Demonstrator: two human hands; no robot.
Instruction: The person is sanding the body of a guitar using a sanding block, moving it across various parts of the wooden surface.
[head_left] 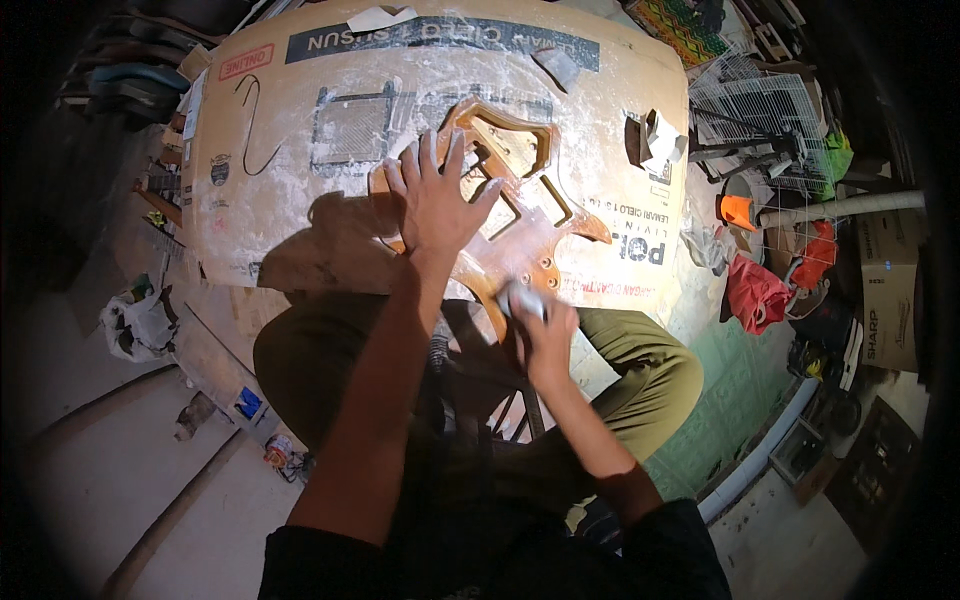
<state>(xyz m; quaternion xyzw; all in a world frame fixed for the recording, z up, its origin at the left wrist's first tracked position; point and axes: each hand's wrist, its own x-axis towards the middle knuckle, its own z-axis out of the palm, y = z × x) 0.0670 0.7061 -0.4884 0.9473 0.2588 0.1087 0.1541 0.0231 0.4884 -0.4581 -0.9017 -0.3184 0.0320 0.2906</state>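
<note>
Nearest the camera, the person sits with both knees in olive trousers (640,370) drawn up beneath a dust-covered sheet of cardboard (300,200) that serves as the work surface. The right hand (540,325) is clenched around a pale pad, seemingly sandpaper (522,298), pressed against the near lower edge of a wooden guitar body (520,215); the fingers cover most of the pad. The guitar body lies flat on the cardboard, its cut-out cavities facing up. The left hand (435,195) lies open, fingers spread, palm flat on the left part of the guitar body, grasping nothing; its forearm crosses the left knee. Further out, folded paper pieces (655,140) rest near the cardboard's right edge. Beyond that stand a wire rack (760,110), a red cloth (755,290) and a cardboard box (890,290).
</note>
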